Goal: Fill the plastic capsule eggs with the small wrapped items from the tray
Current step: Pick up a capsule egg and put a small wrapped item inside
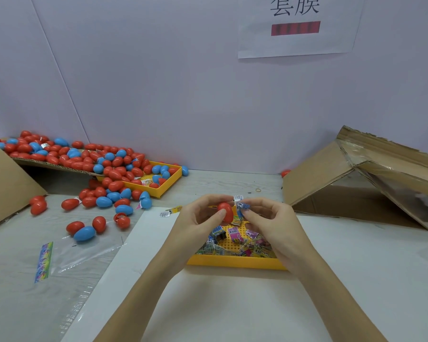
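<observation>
The fingers of the left hand (198, 218) curl round a red capsule egg (225, 213), thumb on its near face, holding it above the far edge of the yellow tray (235, 264). The egg's long axis stands nearly upright, tilted slightly, its narrow end uppermost; whether its seam is open cannot be told. The fingers of the right hand (269, 218) pinch a small wrapped item (242, 206), blue and white, just beside the egg's upper right flank, presumably poised for insertion. Holding both directly over the tray likely keeps any dropped piece among the remaining wrapped items (240, 240), which lie loose across the tray floor. The tray rests on a white sheet (232, 304) at the near middle of the counter (22, 255). Toward the far left corner, a heap of red and blue eggs (97, 166) spills from a cardboard flap (8, 183) over a second yellow tray (169, 185). An opened carton (331, 183) lies at the right edge.
</observation>
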Motion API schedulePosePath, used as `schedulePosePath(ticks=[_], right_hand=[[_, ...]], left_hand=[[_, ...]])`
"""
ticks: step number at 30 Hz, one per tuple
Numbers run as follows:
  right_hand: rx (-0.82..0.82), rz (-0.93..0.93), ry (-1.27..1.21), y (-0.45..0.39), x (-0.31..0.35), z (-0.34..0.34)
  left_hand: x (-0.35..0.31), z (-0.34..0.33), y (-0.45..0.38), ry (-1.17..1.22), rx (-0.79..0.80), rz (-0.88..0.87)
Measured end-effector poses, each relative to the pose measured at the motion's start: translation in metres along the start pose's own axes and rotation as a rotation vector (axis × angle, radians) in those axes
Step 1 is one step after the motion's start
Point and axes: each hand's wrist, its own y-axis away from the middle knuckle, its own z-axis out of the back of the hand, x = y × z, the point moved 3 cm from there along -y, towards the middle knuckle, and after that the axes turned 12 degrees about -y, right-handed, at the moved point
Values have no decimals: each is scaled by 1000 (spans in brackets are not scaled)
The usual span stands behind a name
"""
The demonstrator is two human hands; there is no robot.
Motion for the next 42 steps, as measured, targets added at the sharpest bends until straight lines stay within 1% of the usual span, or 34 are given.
schedulePosePath(ticks=[3,6,9,18,26,33,42], right_hand=[[15,-70,-73,0,-1,-1],[-7,-121,-150,0,-3,0],[-12,-137,-165,-1,-4,0],[-22,-85,-88,0,-3,-1],[9,-19,67,4,0,-4],[-3,4,73,6,4,-4],[-65,29,32,7,3,-8]], left_hand=[[0,-2,0,-5,7,0],[-1,-2,1,21,21,-15],[-2,-1,1,53,27,-22],[0,-1,0,64,21,2],[1,1,0,59,-2,13],[1,2,0,55,-14,35],[-3,1,1,20,-45,8]])
